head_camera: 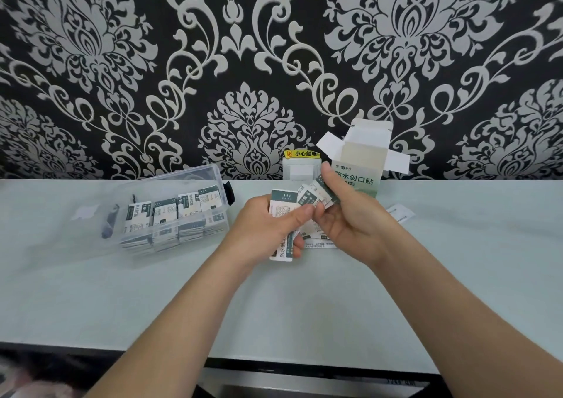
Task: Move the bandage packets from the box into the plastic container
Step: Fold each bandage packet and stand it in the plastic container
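Note:
My left hand [268, 230] grips a stack of white-and-dark-green bandage packets [281, 205] above the counter. My right hand [350, 214] pinches a few more bandage packets [316, 195] just right of that stack, its fingertips touching my left thumb. The bandage box [359, 166] stands upright behind my right hand, its top flaps open. The clear plastic container [170, 214] sits to the left, lid off, with rows of packets standing in it.
A folded paper leaflet [402, 213] lies on the pale counter [457, 260] right of my hands, another sheet under them. A wall socket [300, 169] with a yellow warning label is behind. The counter's front edge runs across the bottom.

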`<state>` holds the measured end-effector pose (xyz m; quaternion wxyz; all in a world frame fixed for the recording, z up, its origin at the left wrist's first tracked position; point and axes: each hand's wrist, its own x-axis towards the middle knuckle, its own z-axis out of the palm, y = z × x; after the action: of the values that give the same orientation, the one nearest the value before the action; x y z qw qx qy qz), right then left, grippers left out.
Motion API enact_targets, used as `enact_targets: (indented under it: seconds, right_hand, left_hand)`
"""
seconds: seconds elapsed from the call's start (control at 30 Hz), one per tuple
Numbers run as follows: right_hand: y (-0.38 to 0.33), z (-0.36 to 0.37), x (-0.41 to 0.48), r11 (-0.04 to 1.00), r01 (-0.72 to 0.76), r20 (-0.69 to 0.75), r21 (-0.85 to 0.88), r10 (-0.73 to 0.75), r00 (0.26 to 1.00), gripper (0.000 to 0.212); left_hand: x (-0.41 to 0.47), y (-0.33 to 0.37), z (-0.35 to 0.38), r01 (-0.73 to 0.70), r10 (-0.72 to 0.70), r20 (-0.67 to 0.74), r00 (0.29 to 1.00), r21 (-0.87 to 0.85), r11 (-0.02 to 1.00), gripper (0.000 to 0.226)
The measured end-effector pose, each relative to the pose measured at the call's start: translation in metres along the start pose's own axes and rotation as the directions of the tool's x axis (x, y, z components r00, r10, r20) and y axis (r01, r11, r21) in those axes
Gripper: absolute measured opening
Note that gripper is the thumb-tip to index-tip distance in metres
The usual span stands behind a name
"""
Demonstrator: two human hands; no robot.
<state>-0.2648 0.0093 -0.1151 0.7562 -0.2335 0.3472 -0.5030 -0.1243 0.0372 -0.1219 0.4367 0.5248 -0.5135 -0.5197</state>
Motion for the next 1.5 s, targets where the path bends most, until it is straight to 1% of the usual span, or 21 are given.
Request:
enact_targets:
  seconds: [0.07,0.1,0.17,0.2,0.3,0.4,0.53,0.6,0.67,0.73,0.8,0.9,0.93,1.0,1.07,1.13,1.2,1.27,1.33,1.4,1.5]
  right_hand:
    - [0.004,0.001,0.002,1.0,-0.004,0.079,-0.013,0.005,0.997,0.043]
    - [0.007,0.002,0.003,0.998,0.004,0.123,-0.062,0.004,0.992,0.043]
    - [0.012,0.003,0.004,0.98,0.042,0.194,-0.193,-0.004,0.981,0.033]
    - [0.014,0.003,0.004,0.969,0.056,0.194,-0.241,-0.008,0.981,0.028]
    - [0.014,0.002,0.006,0.945,0.051,0.09,-0.324,-0.022,0.996,0.018]
    - [0.012,0.001,0.007,0.923,0.061,0.058,-0.38,-0.042,0.997,0.017]
    - [0.007,0.002,0.002,0.9,0.023,0.113,-0.435,0.03,0.993,0.029]
    - [0.004,0.0,-0.001,0.852,0.018,0.179,-0.523,0.089,0.98,0.026]
    - [0.004,-0.003,-0.001,0.807,0.011,0.202,-0.591,0.135,0.97,0.021]
    - [0.005,-0.005,-0.001,0.8,-0.011,0.171,-0.6,0.142,0.975,0.022]
    - [0.005,-0.005,0.0,0.831,-0.013,0.147,-0.556,0.114,0.983,0.022]
    - [0.002,-0.006,0.003,0.873,0.007,0.114,-0.489,0.056,0.992,0.014]
    - [0.001,-0.006,0.003,0.878,0.012,0.101,-0.478,0.041,0.994,0.012]
    - [0.0,-0.008,0.004,0.894,0.019,0.069,-0.449,0.013,0.998,0.013]
    - [-0.001,-0.008,0.005,0.912,0.031,0.021,-0.409,-0.024,0.999,0.018]
    - [-0.001,-0.007,0.006,0.909,0.055,-0.026,-0.412,-0.072,0.997,0.028]
    - [0.0,-0.005,0.005,0.875,0.088,-0.03,-0.477,-0.116,0.993,0.038]
    - [0.003,-0.002,0.003,0.847,0.118,0.021,-0.518,-0.125,0.992,0.042]
    - [0.007,0.003,0.001,0.847,0.144,0.072,-0.512,-0.125,0.99,0.041]
    - [0.012,0.007,0.002,0.829,0.17,0.087,-0.532,-0.147,0.985,0.033]
    - [0.019,0.011,0.004,0.781,0.185,0.1,-0.597,-0.156,0.983,0.015]
  left_hand:
    - [0.0,0.0,0.002,0.003,-0.003,0.004,1.0,-0.061,0.998,0.018]
    - [0.0,0.0,0.002,0.004,-0.003,0.009,1.0,-0.082,0.997,0.016]
    - [-0.001,-0.001,0.005,0.012,-0.009,0.027,1.0,-0.098,0.995,0.013]
    - [-0.002,-0.001,0.006,0.02,-0.016,0.041,0.999,-0.093,0.995,0.012]
    - [-0.004,-0.003,0.007,0.062,-0.057,0.11,0.992,-0.044,0.997,0.012]
    - [-0.006,-0.001,0.006,0.1,-0.094,0.167,0.982,-0.032,0.994,0.009]
    - [-0.005,0.002,0.002,0.137,-0.121,0.165,0.979,-0.092,0.986,0.008]
    - [-0.005,0.001,0.001,0.145,-0.134,0.177,0.975,-0.052,0.988,0.008]
    - [-0.007,0.0,0.002,0.143,-0.143,0.204,0.969,0.015,0.99,0.009]
    - [-0.008,0.001,0.003,0.131,-0.137,0.219,0.966,0.038,0.991,0.008]
    - [-0.009,0.005,0.002,0.127,-0.128,0.216,0.968,0.021,0.992,0.012]
    - [-0.007,0.01,-0.004,0.142,-0.136,0.178,0.975,-0.017,0.99,0.045]
    - [-0.006,0.011,-0.008,0.139,-0.137,0.169,0.976,0.0,0.99,0.048]
    - [-0.005,0.013,-0.016,0.111,-0.115,0.163,0.98,0.029,0.993,0.033]
    - [-0.004,0.014,-0.023,0.074,-0.077,0.123,0.989,0.033,0.997,0.02]
    - [-0.001,0.011,-0.028,0.042,-0.044,0.035,0.998,0.046,0.998,0.019]
    - [0.0,0.01,-0.026,0.019,-0.017,-0.041,0.999,0.049,0.999,0.022]
    - [-0.001,0.009,-0.018,0.003,-0.001,-0.079,0.997,0.031,1.0,0.023]
    - [-0.003,0.01,-0.008,0.0,0.003,-0.089,0.996,0.032,0.999,0.023]
    - [-0.004,0.009,0.0,-0.014,0.026,-0.081,0.996,0.142,0.99,0.023]
    - [-0.001,0.003,-0.001,-0.1,0.122,-0.018,0.992,0.462,0.881,0.024]
